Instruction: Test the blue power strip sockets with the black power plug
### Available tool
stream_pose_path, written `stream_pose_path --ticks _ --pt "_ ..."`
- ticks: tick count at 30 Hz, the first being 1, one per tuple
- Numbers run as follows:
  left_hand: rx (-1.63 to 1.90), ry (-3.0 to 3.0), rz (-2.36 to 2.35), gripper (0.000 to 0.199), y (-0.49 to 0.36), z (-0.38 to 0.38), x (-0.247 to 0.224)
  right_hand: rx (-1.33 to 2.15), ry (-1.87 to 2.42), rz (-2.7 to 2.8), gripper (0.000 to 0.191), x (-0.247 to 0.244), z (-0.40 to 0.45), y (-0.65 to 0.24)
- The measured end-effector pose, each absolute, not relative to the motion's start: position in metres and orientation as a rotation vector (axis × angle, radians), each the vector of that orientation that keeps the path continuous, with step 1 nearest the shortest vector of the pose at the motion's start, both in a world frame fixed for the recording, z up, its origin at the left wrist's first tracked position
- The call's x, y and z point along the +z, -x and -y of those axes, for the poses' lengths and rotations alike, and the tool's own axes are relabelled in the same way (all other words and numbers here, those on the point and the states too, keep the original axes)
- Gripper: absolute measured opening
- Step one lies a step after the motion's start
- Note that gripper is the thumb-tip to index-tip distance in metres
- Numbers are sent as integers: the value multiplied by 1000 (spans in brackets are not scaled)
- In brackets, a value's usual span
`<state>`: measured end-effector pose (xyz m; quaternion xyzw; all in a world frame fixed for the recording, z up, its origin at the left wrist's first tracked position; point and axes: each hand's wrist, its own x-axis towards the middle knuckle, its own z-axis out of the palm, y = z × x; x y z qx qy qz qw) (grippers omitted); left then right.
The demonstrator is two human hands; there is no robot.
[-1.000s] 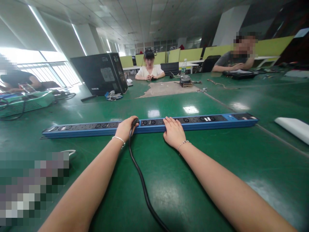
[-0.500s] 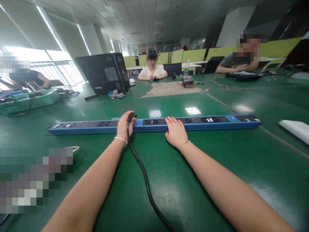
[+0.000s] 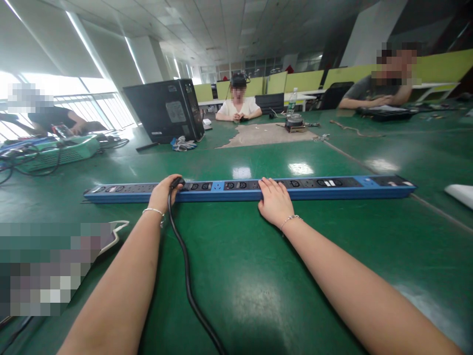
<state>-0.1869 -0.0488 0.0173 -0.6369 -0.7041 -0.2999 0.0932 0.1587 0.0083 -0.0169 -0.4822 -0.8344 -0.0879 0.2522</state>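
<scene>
A long blue power strip (image 3: 236, 195) with black socket panels lies across the green table (image 3: 236, 256). My left hand (image 3: 164, 193) is closed on a black cable plug (image 3: 178, 183) at the strip's left half; whether the plug sits in a socket cannot be made out. From the plug a thick black cable (image 3: 188, 276) runs down toward the bottom edge. Flat on the strip, right of its middle, rests my right hand (image 3: 275, 197), its fingers spread over the sockets.
Beyond the strip stand a black computer case (image 3: 166, 111), gloves (image 3: 184, 144) and a bottle (image 3: 292, 102). A green basket (image 3: 62, 152) with cables is at the left, a white object (image 3: 461, 193) at the right. Three people sit around the table.
My left hand has moved left along the strip with the plug and cable. My right hand stays on the strip. The whole view has shifted slightly.
</scene>
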Motion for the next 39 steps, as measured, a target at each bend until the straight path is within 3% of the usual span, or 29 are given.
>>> stream_pose_path --ticks 14,22,29,39 --pt "-785 1885 2089 38 187 52 5 -247 1313 2279 57 -17 -9 -159" --pt "-1337 1552 1939 33 164 51 28 -249 1316 2266 56 -17 -9 -158" --pt "-999 1983 1977 35 107 27 28 -243 1317 2262 56 -18 -9 -158" --pt "-604 2014 2084 28 78 26 25 -220 1320 2266 57 -17 -8 -157"
